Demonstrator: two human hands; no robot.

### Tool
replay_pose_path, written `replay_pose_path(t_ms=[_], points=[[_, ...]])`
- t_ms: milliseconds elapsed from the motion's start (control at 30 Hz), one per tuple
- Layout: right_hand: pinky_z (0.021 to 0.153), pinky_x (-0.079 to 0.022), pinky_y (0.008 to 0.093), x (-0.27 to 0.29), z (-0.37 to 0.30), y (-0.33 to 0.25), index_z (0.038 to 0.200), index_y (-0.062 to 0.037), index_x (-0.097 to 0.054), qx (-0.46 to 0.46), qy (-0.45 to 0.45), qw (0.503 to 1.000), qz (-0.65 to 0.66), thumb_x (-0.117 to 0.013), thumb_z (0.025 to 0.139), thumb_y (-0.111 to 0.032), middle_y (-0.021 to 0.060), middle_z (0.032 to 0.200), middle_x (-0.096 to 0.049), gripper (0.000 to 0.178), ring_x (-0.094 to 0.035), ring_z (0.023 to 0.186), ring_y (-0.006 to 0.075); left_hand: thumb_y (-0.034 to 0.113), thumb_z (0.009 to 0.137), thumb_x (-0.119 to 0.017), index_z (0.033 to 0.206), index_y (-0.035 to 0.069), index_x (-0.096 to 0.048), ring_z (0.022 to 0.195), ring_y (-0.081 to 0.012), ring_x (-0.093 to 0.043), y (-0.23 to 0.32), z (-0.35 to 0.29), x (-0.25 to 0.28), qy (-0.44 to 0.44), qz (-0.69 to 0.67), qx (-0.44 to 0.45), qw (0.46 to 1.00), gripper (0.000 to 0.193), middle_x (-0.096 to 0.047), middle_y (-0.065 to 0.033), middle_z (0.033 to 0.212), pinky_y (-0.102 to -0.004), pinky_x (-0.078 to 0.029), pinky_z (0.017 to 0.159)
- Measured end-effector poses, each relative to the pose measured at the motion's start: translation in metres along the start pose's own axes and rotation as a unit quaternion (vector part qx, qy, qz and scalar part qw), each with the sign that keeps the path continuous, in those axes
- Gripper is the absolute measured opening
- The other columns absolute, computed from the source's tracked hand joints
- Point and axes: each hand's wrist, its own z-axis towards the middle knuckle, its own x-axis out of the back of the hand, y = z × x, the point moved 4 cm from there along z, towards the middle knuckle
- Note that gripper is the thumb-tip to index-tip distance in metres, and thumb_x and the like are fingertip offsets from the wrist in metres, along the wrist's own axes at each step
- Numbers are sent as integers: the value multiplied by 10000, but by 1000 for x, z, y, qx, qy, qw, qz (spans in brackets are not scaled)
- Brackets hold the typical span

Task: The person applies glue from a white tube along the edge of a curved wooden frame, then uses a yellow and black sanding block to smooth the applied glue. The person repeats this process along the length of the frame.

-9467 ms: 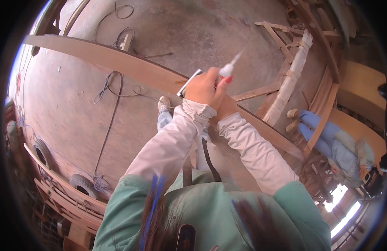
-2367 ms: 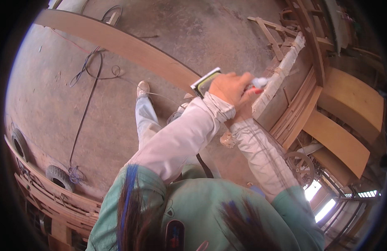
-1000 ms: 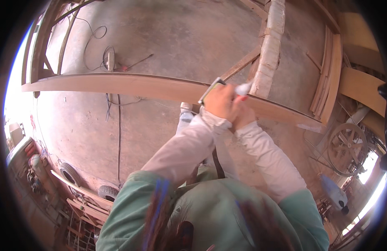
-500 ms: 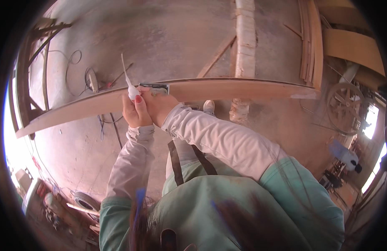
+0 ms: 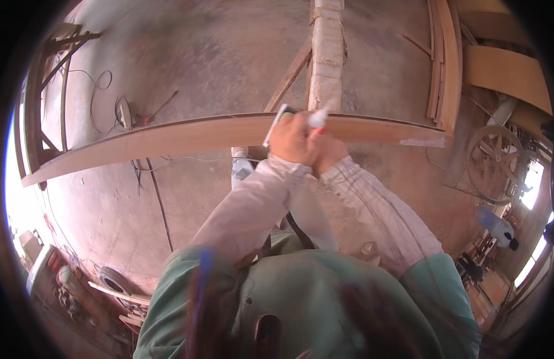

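On my feed I see the left hand (image 5: 289,139) and right hand (image 5: 331,154) together over the long wooden plank (image 5: 187,137), a blurred white bottle (image 5: 317,119) poking out between them and a flat white-edged block (image 5: 274,127) against the left, though I can't tell which grips which.

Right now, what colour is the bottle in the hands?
The bottle is white, showing best in the head view.

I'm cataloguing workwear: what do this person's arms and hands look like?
Pale, wrinkled sleeves with bunched ends show below green sleeves. The left hand and right hand wear no gloves. A red nail shows; blur hides finer detail.
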Motion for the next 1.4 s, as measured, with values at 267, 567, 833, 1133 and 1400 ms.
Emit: replay_pose_path(t_ms=[267,567,833,1133,1400], points=[[705,-529,484,12,-40,120,1088,-123,-562,56,82,994,-37,-590,828,-238,134,970,-662,286,-644,884,365,371,813,-684,901,68,-601,681,-304,-578,64,-7,-94,-62,-73,-31,995,326,-602,-90,690,-412,-451,598],[744,-548,442,-2,-14,20,1117,-141,-570,168,72,982,36,-623,786,-197,101,1066,-587,340,-612,960,291,206,792,-672,1065,89,-643,777,-338,-605,-8,-21,-17,5,-108,68,992,299,-620,-145,863,-424,-490,684],[764,-541,445,-35,46,-161,1230,-48,-491,213,-8,957,196,-498,902,-293,201,1043,-661,409,-672,904,335,380,1007,-446,1110,-10,-493,877,-180,-607,-88,4,153,9,-84,220,972,406,-641,-99,951,-332,-506,836],[683,-555,429,-36,44,-129,1141,-85,-535,262,33,943,202,-517,881,-239,128,947,-682,303,-681,818,317,441,993,-453,1059,-27,-492,830,-212,-640,-49,13,111,-7,-56,93,994,474,-653,-107,765,-342,-486,840],[712,-556,419,7,1,34,1098,-121,-573,131,95,980,112,-508,885,-257,97,996,-687,260,-685,865,291,288,871,-643,897,44,-590,626,-279,-637,4,13,-39,-50,-26,43,997,251,-645,-106,689,-379,-500,593]])
